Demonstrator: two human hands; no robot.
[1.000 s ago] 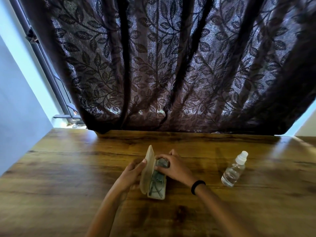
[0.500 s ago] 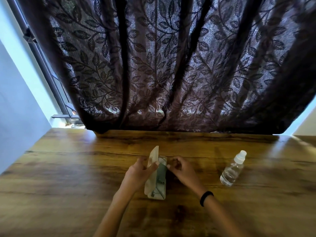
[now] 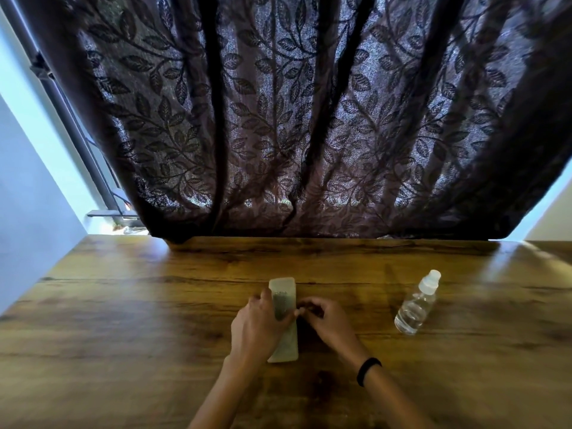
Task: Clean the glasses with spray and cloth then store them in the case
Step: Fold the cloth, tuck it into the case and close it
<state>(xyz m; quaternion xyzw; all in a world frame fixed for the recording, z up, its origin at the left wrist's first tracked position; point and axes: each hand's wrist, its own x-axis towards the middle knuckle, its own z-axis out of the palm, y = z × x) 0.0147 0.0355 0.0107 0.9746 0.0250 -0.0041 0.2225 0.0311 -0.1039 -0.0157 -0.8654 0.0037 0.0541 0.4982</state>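
The glasses case (image 3: 283,320), a pale, slim, rigid-looking shell, is seen lying lengthwise on the wooden surface (image 3: 123,335), near its front middle, with the lid down or nearly so; whether it is fully latched cannot be told. The glasses themselves are not visible and are judged to be inside. The case is judged light and stiff, with a smooth skin that could slide on the wood; it is best taken across its long edges, not by the lid seam.

The left hand (image 3: 258,328) is laid over the case's left side, its grip wrapped on the lid and edge. At the case's 3 o'clock edge the right hand (image 3: 325,320) is held, fingertips pinched at the seam; whether anything is held cannot be told. A black band (image 3: 368,371) is worn on that wrist.

At 3 o'clock from the case, well apart, a small clear spray bottle (image 3: 416,308) with a white cap is seen. A dark leaf-patterned curtain (image 3: 294,119) hangs at 12 o'clock.
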